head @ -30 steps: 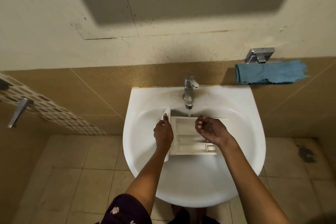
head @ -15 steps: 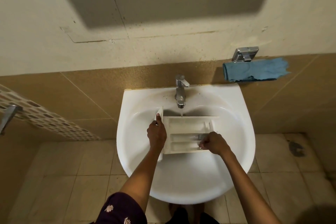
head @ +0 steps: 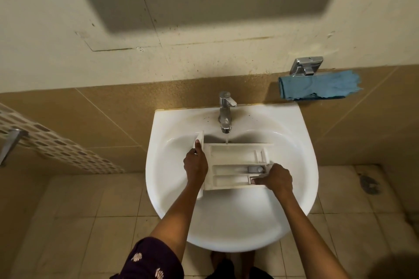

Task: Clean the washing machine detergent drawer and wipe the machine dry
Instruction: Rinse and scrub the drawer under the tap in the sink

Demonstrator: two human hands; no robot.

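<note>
As the detergent drawer [head: 235, 161] is sitting in the sink [head: 226, 222] under the running faucet [head: 225, 112], left hand [head: 196, 165] is gripping its front panel to steady it; right hand [head: 278, 179] is hooking fingers into the near compartment, probably rubbing residue.

Present at inspection: one white sink [head: 226, 222], one chrome tap [head: 225, 108], one detergent drawer [head: 233, 154], one blue cloth [head: 317, 86], one chrome wall bracket [head: 306, 65], two grips: left grip [head: 196, 165], right grip [head: 280, 180].
</note>
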